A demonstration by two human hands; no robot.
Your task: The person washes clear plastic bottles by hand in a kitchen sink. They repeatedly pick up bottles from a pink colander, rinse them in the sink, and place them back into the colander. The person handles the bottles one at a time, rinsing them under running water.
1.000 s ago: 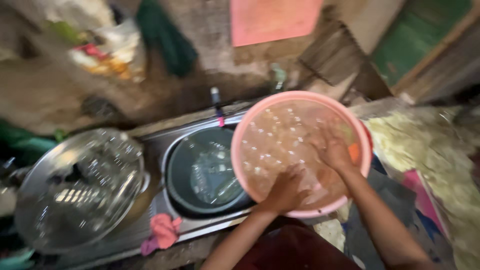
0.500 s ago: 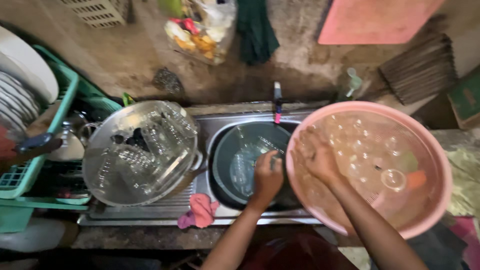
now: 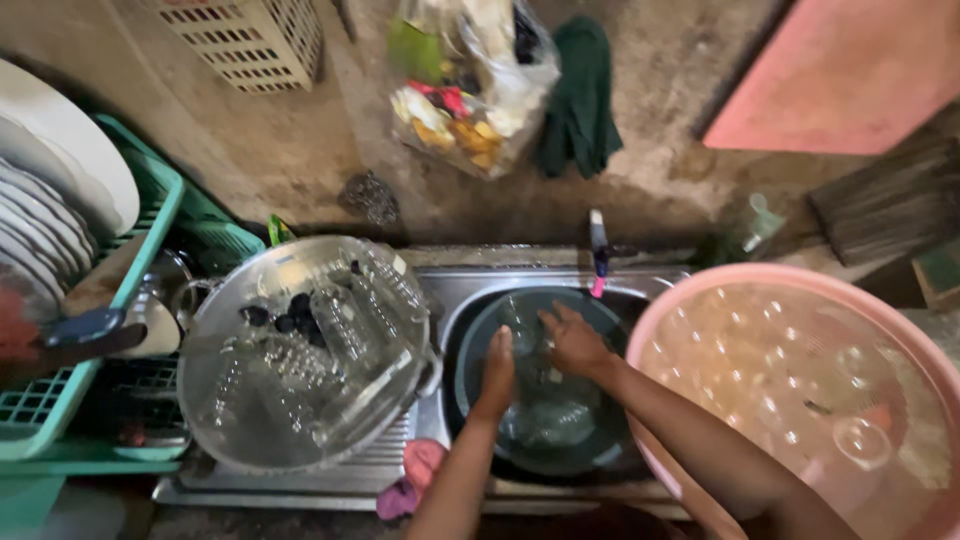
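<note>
Both of my hands reach into a dark round basin (image 3: 600, 455) that sits in the steel sink (image 3: 450, 285). The basin holds water and clear glasses (image 3: 545, 420). My left hand (image 3: 496, 375) is stretched out edge-on with straight fingers, its tips by a clear glass (image 3: 520, 318). My right hand (image 3: 574, 340) hovers knuckles-up with bent fingers over the same spot; what lies under its palm is hidden. A wide pink basin (image 3: 700, 300) of soapy water and glasses stands to the right, under my right forearm.
A large metal bowl (image 3: 305, 350) full of glasses rests on the drainboard at left. Beyond it is a green dish rack (image 3: 150, 225) with white plates (image 3: 50, 200). A tap (image 3: 597, 250), a pink cloth (image 3: 420, 468), a rubbish bag (image 3: 470, 90) and a green cloth (image 3: 580, 100) surround the sink.
My hands left the pink basin and moved left into the dark basin. The view swung left, bringing the metal bowl and dish rack into sight.
</note>
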